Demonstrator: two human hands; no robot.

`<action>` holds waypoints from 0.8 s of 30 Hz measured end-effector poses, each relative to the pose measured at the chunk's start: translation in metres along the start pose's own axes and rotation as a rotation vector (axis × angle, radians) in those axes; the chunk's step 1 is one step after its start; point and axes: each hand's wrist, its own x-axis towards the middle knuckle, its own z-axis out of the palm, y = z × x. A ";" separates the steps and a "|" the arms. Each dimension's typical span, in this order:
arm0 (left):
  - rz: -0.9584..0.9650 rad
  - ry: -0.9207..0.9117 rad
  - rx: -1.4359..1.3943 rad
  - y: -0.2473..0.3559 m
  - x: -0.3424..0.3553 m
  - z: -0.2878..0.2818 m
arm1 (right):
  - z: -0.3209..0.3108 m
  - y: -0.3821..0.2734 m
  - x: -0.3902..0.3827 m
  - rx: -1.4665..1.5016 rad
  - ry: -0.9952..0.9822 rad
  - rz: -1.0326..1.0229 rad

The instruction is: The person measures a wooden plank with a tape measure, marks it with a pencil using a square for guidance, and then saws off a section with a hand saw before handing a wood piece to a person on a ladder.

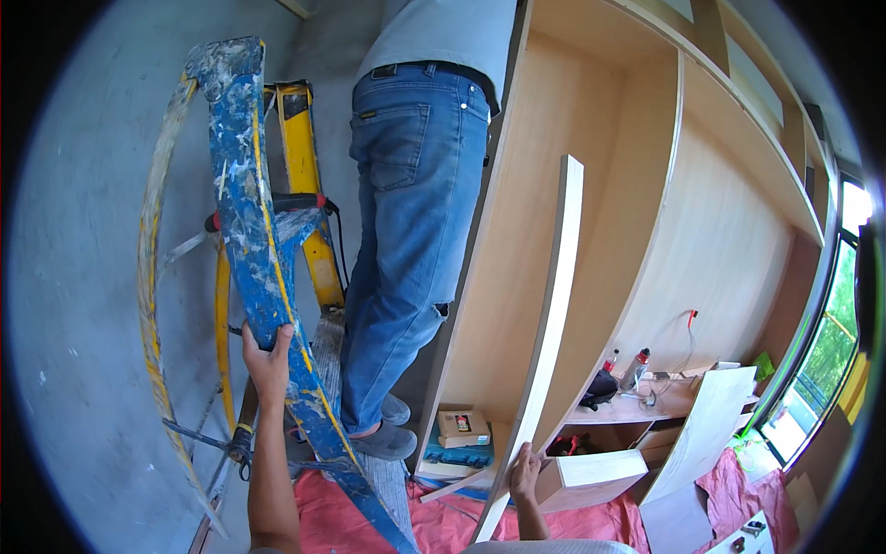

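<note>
My left hand (268, 358) is closed round the side rail of a paint-spattered blue stepladder (247, 194) with yellow edging. In my right hand (525, 475) is a long, narrow strip of pale wood (552, 314), gripped near its lower end. The strip stands nearly upright, leaning a little, in front of a tall plywood cabinet (591, 111). Between the ladder and the cabinet, a person in blue jeans (415, 194) and dark shoes stands raised on a worn grey plank (386, 480); the upper body is out of view.
A black-and-red tool with a cord (300, 201) rests on the ladder, beside yellow ladder parts (300, 138). Red sheeting (591, 524) covers the floor. A wooden box or drawer (595, 475) and a leaning panel (706, 415) stand right. Bottles (637, 365) sit on a shelf.
</note>
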 end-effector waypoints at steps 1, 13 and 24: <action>0.005 0.007 0.007 -0.001 0.000 -0.001 | -0.001 -0.008 -0.003 0.001 -0.014 0.030; -0.046 0.010 -0.034 -0.002 -0.001 -0.002 | -0.009 0.041 -0.013 0.238 -0.074 0.140; -0.005 0.050 -0.078 0.004 0.001 -0.007 | -0.011 0.042 -0.033 0.353 -0.151 0.261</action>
